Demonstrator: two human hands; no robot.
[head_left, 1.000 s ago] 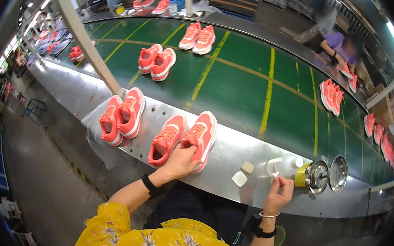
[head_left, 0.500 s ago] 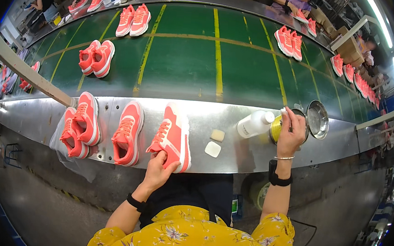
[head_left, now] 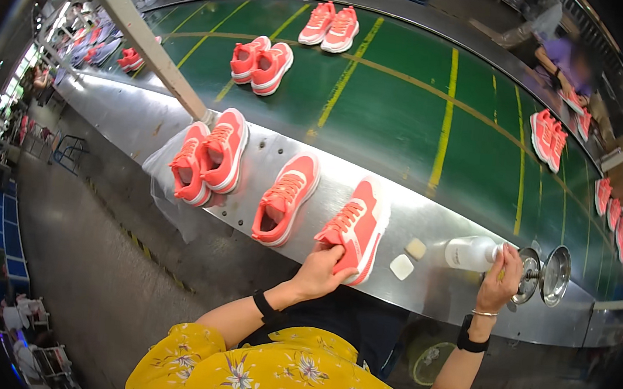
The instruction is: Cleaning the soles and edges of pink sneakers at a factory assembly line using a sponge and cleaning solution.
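Observation:
My left hand grips the heel opening of a coral sneaker with a white sole, thumb outside and fingers at the collar. The shoe's toe points away from me on the metal ledge. To the right, my right hand is closed in a pinch beside the cap of a white bottle. What its fingertips hold is too small to make out. Just right of that hand are a round metal container and an open round metal lid, the container partly hidden by the hand.
Another coral sneaker and a pair of sneakers stand to the left on the metal ledge. Two small pale pads lie between shoe and bottle. A post rises at left. Beyond, a green conveyor carries more pairs.
The view has turned, so everything sits slanted and further right. My right hand has moved left off the metal container toward the bottle's cap. My left hand keeps its grip on the sneaker.

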